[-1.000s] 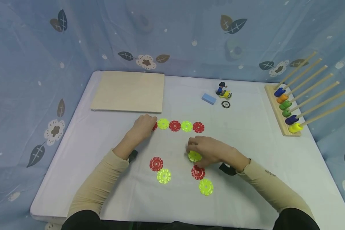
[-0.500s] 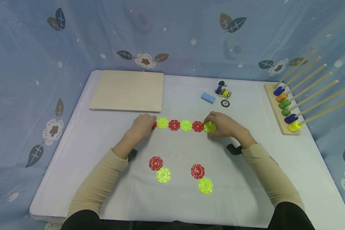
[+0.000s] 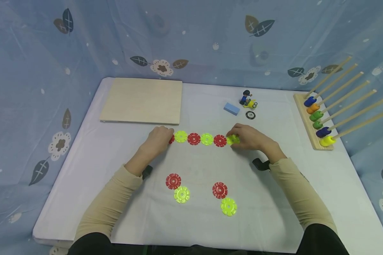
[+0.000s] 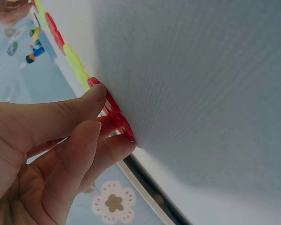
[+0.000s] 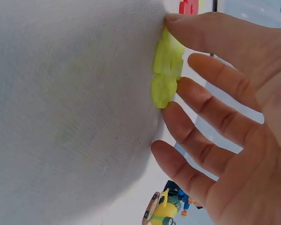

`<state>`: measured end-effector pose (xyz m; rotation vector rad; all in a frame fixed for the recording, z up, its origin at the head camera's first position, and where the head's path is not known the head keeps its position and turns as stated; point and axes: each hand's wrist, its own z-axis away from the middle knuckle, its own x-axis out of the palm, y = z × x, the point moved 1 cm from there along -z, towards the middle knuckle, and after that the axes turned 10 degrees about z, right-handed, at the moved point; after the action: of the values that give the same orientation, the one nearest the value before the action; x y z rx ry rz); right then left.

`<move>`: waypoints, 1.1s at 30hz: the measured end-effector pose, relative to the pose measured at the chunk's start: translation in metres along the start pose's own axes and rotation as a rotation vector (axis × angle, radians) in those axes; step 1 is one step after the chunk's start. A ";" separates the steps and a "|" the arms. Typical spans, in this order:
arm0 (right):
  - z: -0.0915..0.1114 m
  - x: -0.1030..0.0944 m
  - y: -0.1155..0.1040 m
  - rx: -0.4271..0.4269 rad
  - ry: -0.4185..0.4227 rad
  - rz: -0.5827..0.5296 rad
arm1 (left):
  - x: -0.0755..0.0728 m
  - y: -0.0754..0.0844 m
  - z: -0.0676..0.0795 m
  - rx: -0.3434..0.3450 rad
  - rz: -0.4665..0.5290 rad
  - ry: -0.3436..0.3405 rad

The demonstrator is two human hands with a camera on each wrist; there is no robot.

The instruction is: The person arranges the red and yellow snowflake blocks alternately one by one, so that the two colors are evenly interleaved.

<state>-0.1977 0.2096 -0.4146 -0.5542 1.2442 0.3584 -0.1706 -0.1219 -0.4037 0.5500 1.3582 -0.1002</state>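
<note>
Notched plastic discs, red alternating with yellow-green, lie in a row across the white table. At its left end my left hand (image 3: 158, 141) pinches a red disc (image 4: 113, 107) between thumb and fingers, partly hidden in the head view. My right hand (image 3: 251, 137) holds a yellow-green disc (image 5: 165, 89) at the right end, thumb on one edge and fingertips on the other. Between the hands are a yellow-green disc (image 3: 181, 136), a red disc (image 3: 194, 139), another yellow-green disc (image 3: 207, 139) and another red disc (image 3: 220, 140). Whether neighbouring discs interlock, I cannot tell.
Nearer me lie two pairs: red disc (image 3: 173, 181) with yellow-green disc (image 3: 182, 194), and red disc (image 3: 220, 190) with yellow-green disc (image 3: 228, 207). Behind are a wooden board (image 3: 142, 101), blue block (image 3: 231, 108), toy figure (image 3: 246, 99), black round piece (image 3: 250, 115) and bead rack (image 3: 312, 122).
My right hand has carried a yellow-green disc from the near middle up to the row's right end, and has stayed there for the last half second. The left hand has kept its place.
</note>
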 end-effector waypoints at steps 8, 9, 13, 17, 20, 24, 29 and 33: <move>0.001 -0.001 0.001 0.007 -0.013 0.006 | 0.001 0.000 0.001 0.009 -0.001 0.002; 0.002 -0.001 0.000 0.003 -0.012 0.009 | 0.001 0.000 0.001 0.010 -0.002 0.003; 0.004 -0.002 -0.003 -0.016 0.017 0.033 | 0.001 0.000 0.000 0.007 -0.006 0.001; 0.008 -0.002 -0.013 -0.051 0.051 0.047 | 0.001 0.000 0.000 0.001 -0.003 -0.002; 0.013 -0.001 -0.027 -0.120 0.065 0.073 | 0.001 0.000 -0.001 0.002 -0.001 -0.003; 0.022 0.002 -0.050 -0.223 0.041 0.117 | -0.001 0.001 0.000 0.004 -0.016 -0.006; 0.031 0.007 -0.075 -0.305 -0.076 0.115 | -0.001 0.002 0.000 0.001 -0.031 -0.008; 0.038 0.013 -0.093 -0.367 -0.188 0.108 | 0.000 0.001 0.001 0.002 -0.041 -0.017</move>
<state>-0.1135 0.1551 -0.4000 -0.7490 1.0328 0.7229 -0.1693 -0.1209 -0.4036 0.5220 1.3534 -0.1388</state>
